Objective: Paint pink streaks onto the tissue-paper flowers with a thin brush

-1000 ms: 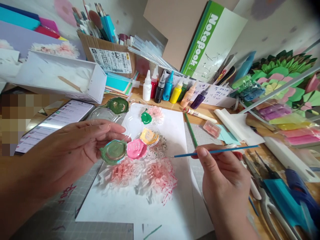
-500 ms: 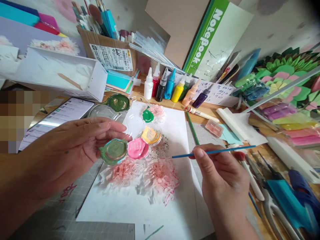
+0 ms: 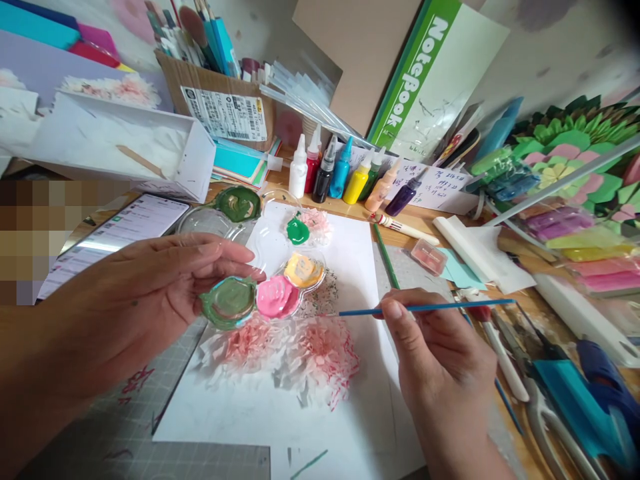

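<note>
In my left hand (image 3: 165, 280) is a clear plastic paint palette (image 3: 265, 243), tilted above the white paper. Its wells hold dull green paint (image 3: 229, 300), pink paint (image 3: 276, 295), yellow-orange paint (image 3: 303, 269) and bright green paint (image 3: 299, 231). My right hand (image 3: 437, 353) pinches a thin blue paintbrush (image 3: 360, 311) by its handle. The brush tip points left, close to the pink well; I cannot tell whether it touches the palette. Beneath lie two ruffled paper flowers, a pink-and-white one (image 3: 250, 350) and another with red-pink petal edges (image 3: 325, 360).
Behind the paper (image 3: 225, 423) stands a row of paint bottles (image 3: 355, 183). A phone (image 3: 120, 237) and a white box (image 3: 150, 153) are at left. Scissors (image 3: 545, 413), a blue glue gun (image 3: 600, 380) and a green pencil-like stick (image 3: 385, 257) lie at right.
My right hand and the paintbrush have shifted slightly left, the tip coming nearer the pink paint. My left hand and the palette stay almost still.
</note>
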`<act>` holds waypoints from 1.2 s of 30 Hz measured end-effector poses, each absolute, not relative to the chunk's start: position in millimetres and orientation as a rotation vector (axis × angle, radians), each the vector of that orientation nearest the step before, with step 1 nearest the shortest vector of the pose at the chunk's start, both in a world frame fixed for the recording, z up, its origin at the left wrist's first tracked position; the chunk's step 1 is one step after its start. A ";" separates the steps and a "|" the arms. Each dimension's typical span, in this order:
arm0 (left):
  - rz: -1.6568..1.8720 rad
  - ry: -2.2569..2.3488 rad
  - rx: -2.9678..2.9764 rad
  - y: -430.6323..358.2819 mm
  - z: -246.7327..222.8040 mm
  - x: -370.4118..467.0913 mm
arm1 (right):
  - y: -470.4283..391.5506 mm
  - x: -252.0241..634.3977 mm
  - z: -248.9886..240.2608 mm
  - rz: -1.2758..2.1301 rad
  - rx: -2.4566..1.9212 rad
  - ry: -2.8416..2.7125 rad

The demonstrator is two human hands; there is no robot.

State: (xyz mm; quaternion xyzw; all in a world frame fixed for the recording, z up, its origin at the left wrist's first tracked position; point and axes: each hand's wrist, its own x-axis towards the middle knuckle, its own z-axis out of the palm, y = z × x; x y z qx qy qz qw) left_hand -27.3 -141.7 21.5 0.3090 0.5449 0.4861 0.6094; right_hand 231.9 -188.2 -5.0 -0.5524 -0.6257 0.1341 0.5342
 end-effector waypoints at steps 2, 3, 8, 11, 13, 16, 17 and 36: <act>1.102 1.247 0.720 -141.5 21.0 -27.8 | -187.8 231.4 -4.3 0.308 -1.316 -1.495; 1.095 1.243 0.723 -141.4 20.9 -27.8 | -187.7 231.2 -4.2 0.306 -1.315 -1.497; 1.112 1.253 0.722 -141.2 23.0 -26.2 | -189.2 233.3 -6.4 0.306 -1.333 -1.497; 1.125 1.245 0.728 -141.9 24.0 -25.5 | -191.2 237.2 -8.2 0.297 -1.334 -1.474; 1.134 1.244 0.728 -142.3 23.9 -25.5 | -192.0 239.3 -9.0 0.287 -1.338 -1.453; 1.135 1.251 0.732 -142.2 24.1 -25.3 | -191.7 240.1 -9.4 0.284 -1.341 -1.432; 1.132 1.258 0.733 -142.0 24.6 -25.0 | -191.4 240.1 -9.5 0.288 -1.342 -1.434; 1.120 1.208 0.762 -138.8 22.0 -27.4 | -191.4 239.2 -5.5 0.243 -1.349 -1.360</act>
